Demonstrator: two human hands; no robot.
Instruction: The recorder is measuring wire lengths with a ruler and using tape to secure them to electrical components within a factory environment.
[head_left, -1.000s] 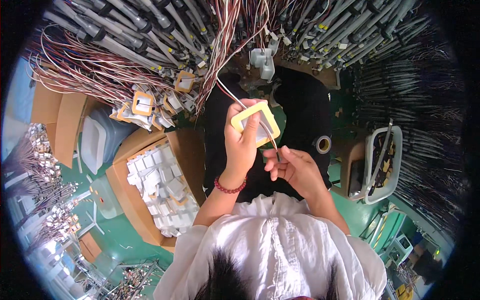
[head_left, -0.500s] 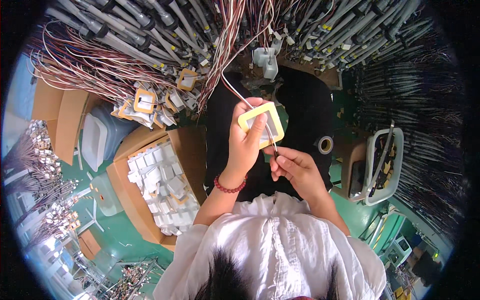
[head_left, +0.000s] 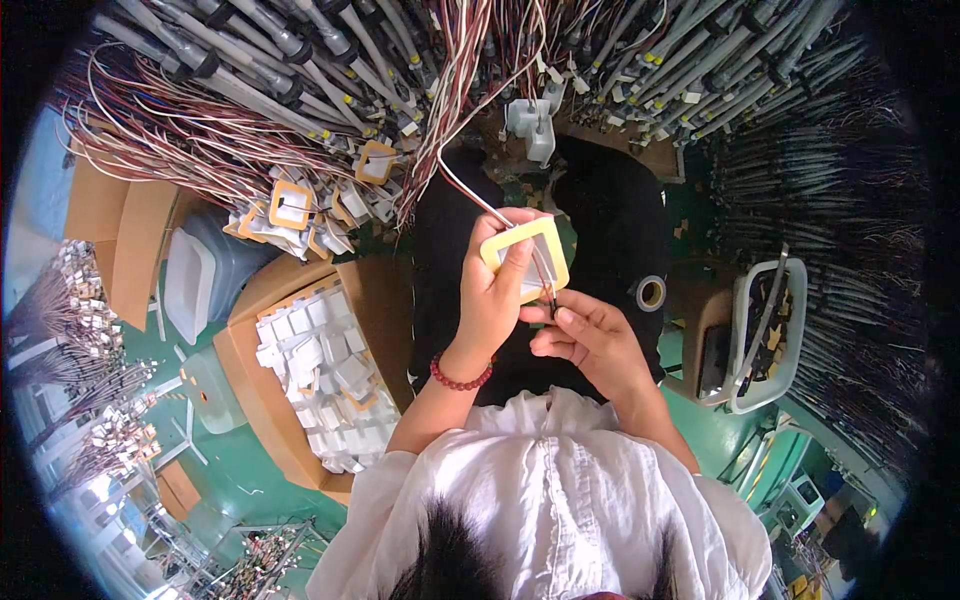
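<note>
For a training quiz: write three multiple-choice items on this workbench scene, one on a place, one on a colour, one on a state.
1. Where is the cardboard box of white parts?
A. at the person's left
B. at the person's right
C. on the lap

2. What colour is the square frame?
A. blue
B. yellow
C. black

3. How is the frame held?
A. lying loose
B. hanging from a hook
C. gripped in the left hand

Answers: 1 A, it sits left of the arms. 2 B, its rim is yellow. 3 C, the fingers wrap it while the right hand pinches the wires at its edge.

My one head-worn fisheye view looks steeply down, close over my hands at frame centre, edges bending outward.
</note>
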